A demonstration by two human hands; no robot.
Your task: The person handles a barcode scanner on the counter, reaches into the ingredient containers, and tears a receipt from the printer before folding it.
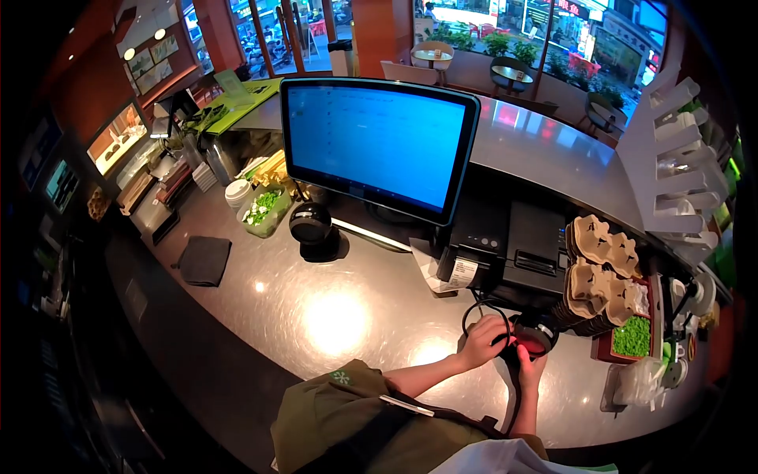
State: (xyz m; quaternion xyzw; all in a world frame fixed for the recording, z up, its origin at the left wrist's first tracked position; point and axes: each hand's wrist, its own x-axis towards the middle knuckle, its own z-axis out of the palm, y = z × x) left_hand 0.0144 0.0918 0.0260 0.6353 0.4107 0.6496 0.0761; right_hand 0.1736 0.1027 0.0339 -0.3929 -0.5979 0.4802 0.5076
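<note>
A black, round-headed barcode scanner (540, 335) with a red glowing face is tilted on the steel counter at the lower right. My right hand (530, 370) holds its lower side, the thumb pointing up along the red face. From the left, my left hand (483, 343) reaches it with curled fingers closed at its edge. A black cable (466, 314) loops beside my left hand and runs down past my wrists. Part of the scanner is covered by my fingers. Just behind my hands stands a black label printer (474, 251) with a printed white label (463, 273) sticking out.
A large monitor (375, 146) rises behind the counter (260, 316). Another round black scanner (310, 225) stands left of it, near a tub of greens (265, 209) and a dark folded cloth (205, 261). Stacked cardboard cup carriers (592, 284) and a green-filled box (632, 338) are at right.
</note>
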